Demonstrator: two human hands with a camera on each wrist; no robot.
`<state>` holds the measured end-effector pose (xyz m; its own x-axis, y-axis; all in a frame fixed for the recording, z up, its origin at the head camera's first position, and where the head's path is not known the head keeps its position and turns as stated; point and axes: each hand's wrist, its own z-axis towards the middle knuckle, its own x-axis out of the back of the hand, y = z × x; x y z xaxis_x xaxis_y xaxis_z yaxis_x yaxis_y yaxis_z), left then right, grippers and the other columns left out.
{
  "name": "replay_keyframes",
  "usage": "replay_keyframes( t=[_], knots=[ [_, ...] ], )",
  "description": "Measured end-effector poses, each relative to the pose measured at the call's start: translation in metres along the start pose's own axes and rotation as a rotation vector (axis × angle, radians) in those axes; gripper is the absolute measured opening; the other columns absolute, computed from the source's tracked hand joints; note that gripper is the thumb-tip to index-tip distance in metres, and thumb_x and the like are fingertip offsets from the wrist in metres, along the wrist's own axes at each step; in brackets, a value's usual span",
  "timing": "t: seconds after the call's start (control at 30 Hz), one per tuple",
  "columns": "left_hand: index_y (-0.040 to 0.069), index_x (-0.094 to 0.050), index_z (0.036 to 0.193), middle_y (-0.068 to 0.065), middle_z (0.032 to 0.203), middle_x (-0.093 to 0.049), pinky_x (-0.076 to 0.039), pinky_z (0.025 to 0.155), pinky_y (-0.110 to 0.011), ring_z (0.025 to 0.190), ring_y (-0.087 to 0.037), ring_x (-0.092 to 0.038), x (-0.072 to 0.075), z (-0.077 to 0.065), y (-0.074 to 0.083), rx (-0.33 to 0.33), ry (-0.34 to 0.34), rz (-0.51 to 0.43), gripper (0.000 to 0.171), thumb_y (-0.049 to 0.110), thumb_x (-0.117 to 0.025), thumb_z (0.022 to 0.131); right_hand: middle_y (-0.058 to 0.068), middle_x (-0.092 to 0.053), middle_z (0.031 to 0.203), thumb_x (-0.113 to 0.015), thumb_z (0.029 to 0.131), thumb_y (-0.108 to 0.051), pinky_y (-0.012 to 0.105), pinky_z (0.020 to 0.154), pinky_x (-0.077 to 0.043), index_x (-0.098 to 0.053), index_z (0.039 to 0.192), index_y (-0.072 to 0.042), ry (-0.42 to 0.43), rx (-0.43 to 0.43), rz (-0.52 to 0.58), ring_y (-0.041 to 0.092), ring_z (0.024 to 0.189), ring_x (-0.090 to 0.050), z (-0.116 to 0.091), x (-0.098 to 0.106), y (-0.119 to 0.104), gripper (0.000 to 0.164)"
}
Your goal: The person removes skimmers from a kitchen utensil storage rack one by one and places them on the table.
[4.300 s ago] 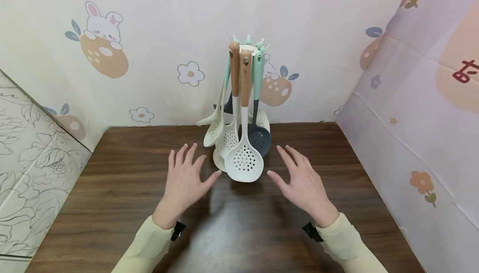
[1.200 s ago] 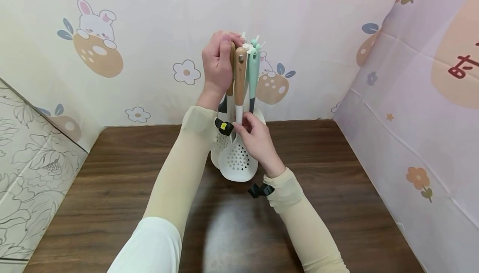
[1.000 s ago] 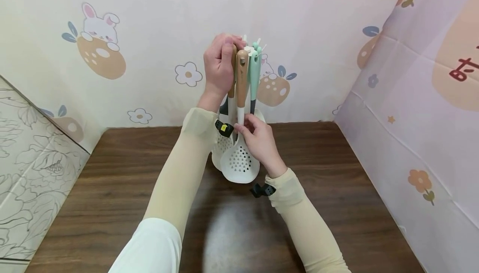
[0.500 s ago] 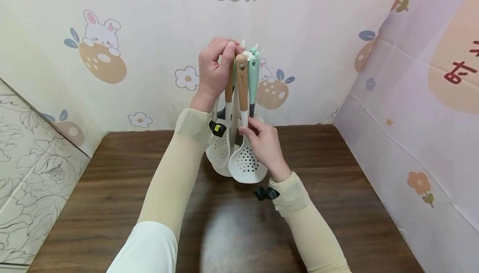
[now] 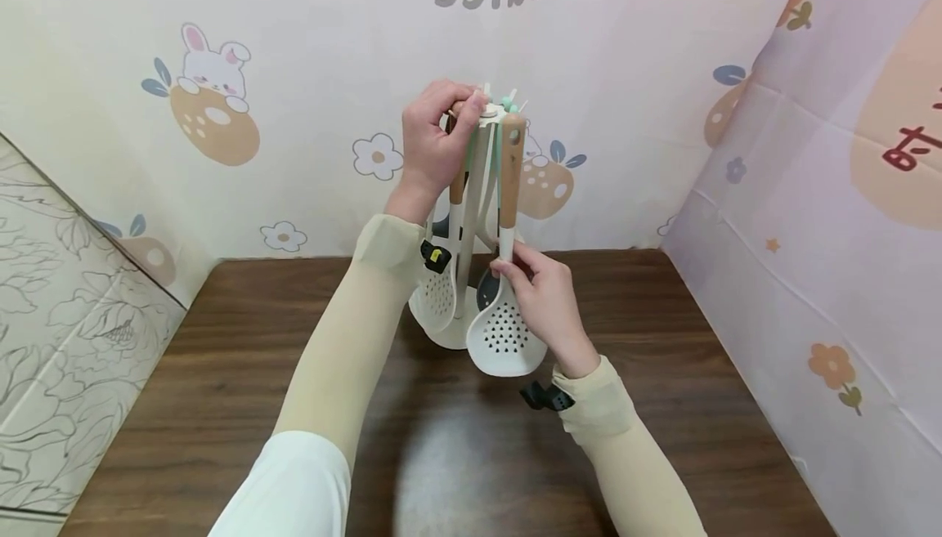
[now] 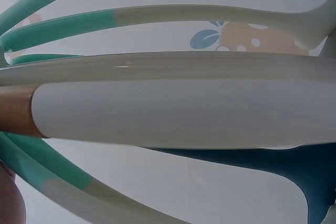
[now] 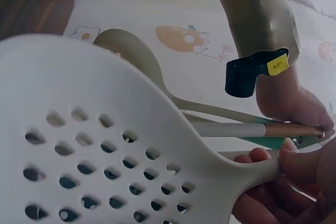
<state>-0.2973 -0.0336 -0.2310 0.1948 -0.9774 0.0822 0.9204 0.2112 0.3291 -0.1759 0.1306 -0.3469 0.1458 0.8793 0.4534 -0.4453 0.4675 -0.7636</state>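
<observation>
My right hand (image 5: 548, 292) pinches the white neck of a slotted skimmer (image 5: 508, 341) with a wooden handle, held upright at the front right of a utensil rack (image 5: 474, 202). Its perforated head fills much of the right wrist view, with thumb and fingers on the neck. The handle top stands just right of the rack's hook ring. My left hand (image 5: 437, 136) grips the rack's top, thumb on the white disc, fingers over the left side. Another wooden-handled slotted utensil (image 5: 439, 300) hangs beneath it, its white shaft (image 6: 184, 111) crossing the left wrist view.
More utensils hang around the rack, including a dark skimmer (image 5: 487, 288) and green handles (image 6: 63, 31). The rack's round pale base (image 5: 445, 339) stands on the brown wooden table (image 5: 294, 341). Printed cloth (image 5: 316, 96) rises close behind.
Both hands came from beside the rack to its top and the skimmer. In the last half second, the skimmer moved right and toward me, uncovering the rack's pole; the left thumb shifted onto the top.
</observation>
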Motion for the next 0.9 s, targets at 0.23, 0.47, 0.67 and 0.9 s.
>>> replay_keyframes(
  t=[0.23,0.47,0.67,0.9],
  knots=[
    [-0.003,-0.073,0.088,-0.015,0.092,-0.071,-0.040,0.066,-0.022,0.081,-0.019,-0.056,-0.002,-0.004,-0.018,0.034,-0.010,-0.009,0.017,0.010,-0.062,0.093,0.005,-0.071,0.086,-0.065,0.097,-0.010,0.034,0.069,-0.051,-0.069,0.108,-0.002,-0.011,-0.033,-0.030,0.018,0.080,-0.066,-0.007,0.010,0.007,0.015],
    [-0.003,-0.073,0.089,-0.015,0.092,-0.071,-0.040,0.066,-0.022,0.083,-0.020,-0.058,-0.005,-0.006,-0.021,0.028,0.009,-0.017,0.016,0.009,-0.062,0.093,0.005,-0.071,0.085,-0.064,0.098,-0.009,0.035,0.068,-0.052,-0.068,0.106,-0.002,-0.039,-0.054,-0.106,0.018,0.078,-0.067,-0.013,0.021,0.020,0.011],
    [-0.003,-0.072,0.087,-0.015,0.092,-0.070,-0.038,0.066,-0.023,0.084,-0.021,-0.058,-0.003,-0.007,-0.020,0.044,0.022,-0.009,0.017,0.009,-0.061,0.093,0.006,-0.072,0.085,-0.063,0.098,-0.008,0.037,0.068,-0.053,-0.066,0.109,0.000,-0.085,-0.079,-0.136,0.018,0.078,-0.069,-0.018,0.029,0.033,0.014],
    [-0.002,-0.072,0.089,-0.012,0.089,-0.069,-0.038,0.063,-0.023,0.081,-0.016,-0.055,-0.005,-0.006,-0.020,0.030,0.007,-0.011,0.023,0.014,-0.058,0.096,0.014,-0.072,0.089,-0.060,0.100,-0.006,0.041,0.071,-0.057,-0.064,0.111,0.002,-0.154,-0.132,-0.150,0.020,0.078,-0.070,-0.024,0.039,0.046,0.014]
  ],
)
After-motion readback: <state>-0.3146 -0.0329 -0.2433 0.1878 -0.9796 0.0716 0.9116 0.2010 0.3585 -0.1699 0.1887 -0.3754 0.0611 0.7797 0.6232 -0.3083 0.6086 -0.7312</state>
